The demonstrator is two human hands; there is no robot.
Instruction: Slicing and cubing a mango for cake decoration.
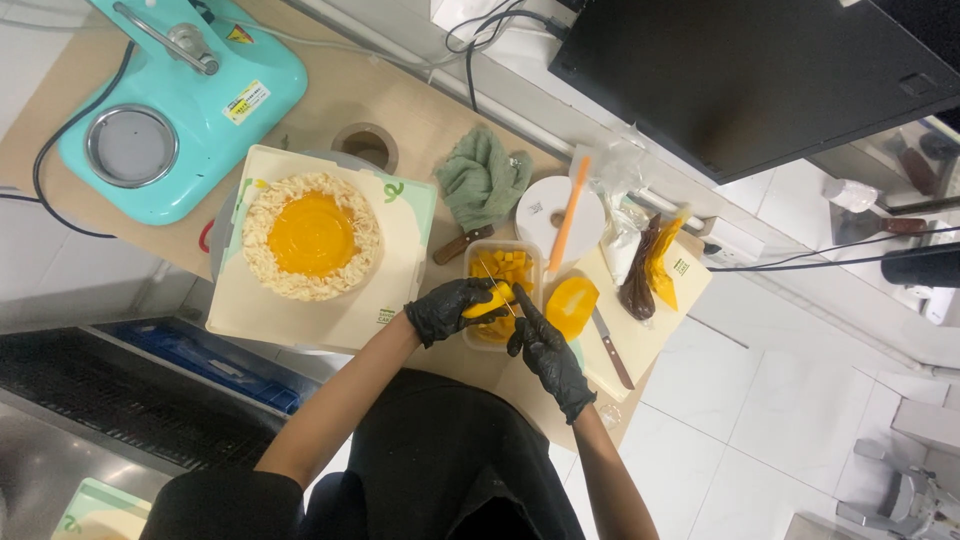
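Over the clear plastic tub (503, 268) at the counter's near edge, we hold a piece of mango (491, 299) in our left hand (447, 310), black-gloved, fingers curled around it from the left. The fruit sits at the fingertips, just above the tub's lower half, between both hands. Our right hand (545, 352), also gloved, comes in from the lower right, closed around a thin blade (497, 285) whose point rests on the mango; index finger stretched along its back. The hands nearly touch at the fruit.

Inside the tub: small cubes of mango (515, 266), heaped at the far end.

Just right of the tub, on a pale cutting board (650, 330), lies a mango half (570, 305), cut face up, near our right hand's knuckles. A wooden-handled knife (611, 348) lies beside it. Farther right on the board, mango peel and a dark piping bag (641, 272).

Left of our hands, well apart from the fruit, a round cake (311, 236) with an orange glazed top and pale flake rim sits on a cream board (395, 290). Beyond it, a turquoise machine (180, 95).

Behind the tub: green cloth (484, 176), white round lid (545, 212) with an orange spatula (571, 212) across it.
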